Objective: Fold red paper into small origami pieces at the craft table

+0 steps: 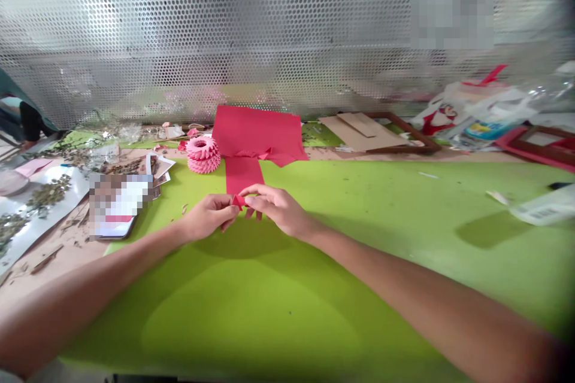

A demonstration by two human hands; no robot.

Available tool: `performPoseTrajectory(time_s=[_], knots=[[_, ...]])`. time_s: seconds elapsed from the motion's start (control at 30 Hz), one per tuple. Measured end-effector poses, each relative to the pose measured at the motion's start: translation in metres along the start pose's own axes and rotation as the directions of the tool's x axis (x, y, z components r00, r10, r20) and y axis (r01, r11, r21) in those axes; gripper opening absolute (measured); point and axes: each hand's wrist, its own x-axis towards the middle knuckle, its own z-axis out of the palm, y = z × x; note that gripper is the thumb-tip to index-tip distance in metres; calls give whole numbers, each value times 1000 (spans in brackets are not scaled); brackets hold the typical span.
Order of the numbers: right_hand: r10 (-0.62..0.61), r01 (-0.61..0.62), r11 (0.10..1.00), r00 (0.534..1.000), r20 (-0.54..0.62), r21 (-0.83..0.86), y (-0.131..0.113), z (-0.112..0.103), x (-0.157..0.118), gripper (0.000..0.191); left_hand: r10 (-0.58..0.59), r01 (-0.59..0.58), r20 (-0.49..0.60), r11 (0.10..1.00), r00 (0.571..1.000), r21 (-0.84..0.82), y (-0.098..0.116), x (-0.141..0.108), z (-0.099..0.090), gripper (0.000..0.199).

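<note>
A small folded piece of red paper (238, 201) is pinched between my two hands, just above the green tabletop. My left hand (210, 215) grips its left side between thumb and fingers. On its right side, the thumb and index finger of my right hand (282, 210) close on it, with the other fingers curled below. Right behind my hands lies a red paper strip (245, 175). Beyond that is a larger red sheet (258, 128) with small folded red pieces (266, 154) at its front edge. A pink folded-paper ring stack (203, 158) stands to the left of the strip.
A phone (119, 215) lies left beside paper scraps and dried plant bits (49, 191). Cardboard (353, 134) and a wooden frame (415, 142) rest at the back right, near plastic bags (476, 116). A white bottle (545, 206) lies at the right. A perforated metal panel (269, 24) closes off the back.
</note>
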Motion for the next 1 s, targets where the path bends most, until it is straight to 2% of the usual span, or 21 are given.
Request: performPoseTrajectory(time_s=[0.2,0.37,0.5,0.63,0.9,1.0], knots=[[-93,77,968,994,-56,-240,2,5,-3,32,13,-15,38,999,999,42,4,-2,1,35],[-85,80,978,996,-21,-191,2,4,-3,29,40,-42,45,998,998,39,2,-2,1,31],[-62,65,987,998,24,-150,2,6,-3,27,-8,8,2,1000,1000,10,-3,-2,1,28],[-72,74,980,997,18,-186,1,6,-4,28,-41,41,-7,998,999,42,-1,-3,2,24],[-80,86,976,996,36,-198,-1,4,-3,28,-6,-1,63,994,998,109,2,-5,0,29],[-82,86,982,996,30,-166,-1,2,-3,27,36,-51,135,993,990,107,1,-6,-7,33]])
